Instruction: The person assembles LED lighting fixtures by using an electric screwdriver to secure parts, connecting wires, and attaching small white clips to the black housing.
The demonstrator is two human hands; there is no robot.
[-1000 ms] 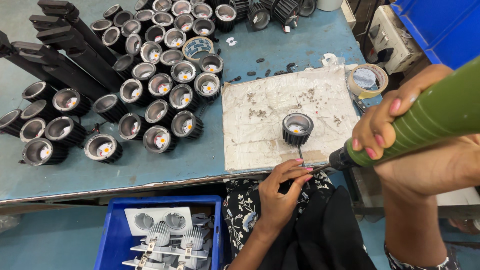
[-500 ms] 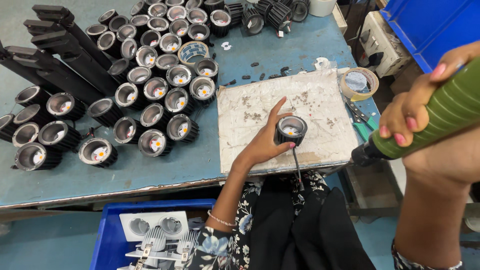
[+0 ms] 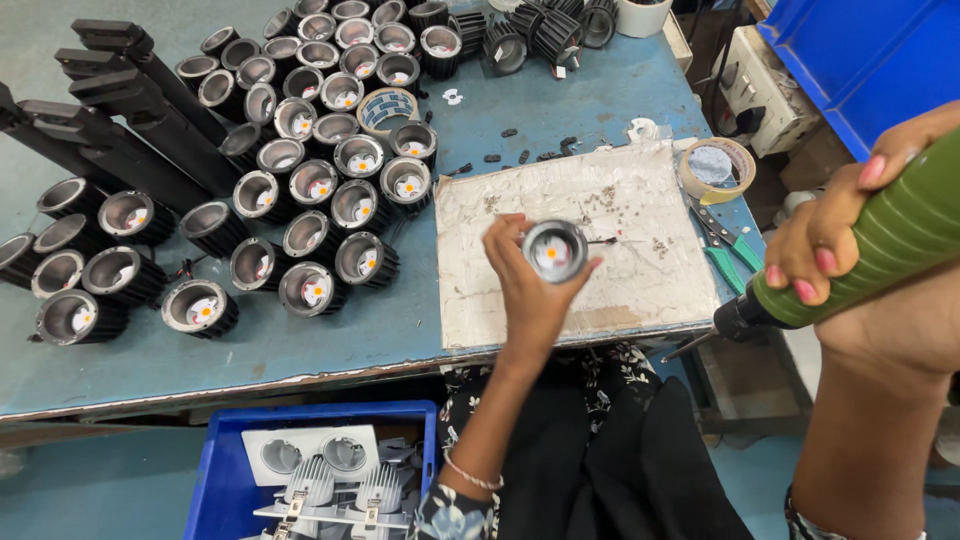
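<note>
Over the worn mat [image 3: 640, 215], the left hand [image 3: 530, 285] grips a lamp [image 3: 553, 250] while the right hand [image 3: 835, 250] clasps a screwdriver [image 3: 880, 250], whose tip must next meet a screw.

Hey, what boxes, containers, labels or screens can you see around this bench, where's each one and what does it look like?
No screens or readable labels show.
Blue plastic bin: below the bench's front edge, rectangular, holding white finned lamp parts.
Blue crate: top right corner, off the bench, large, plain blue.
White cup: bench's far edge, round.
Tape roll: right of the white work mat, beige ring.
</note>
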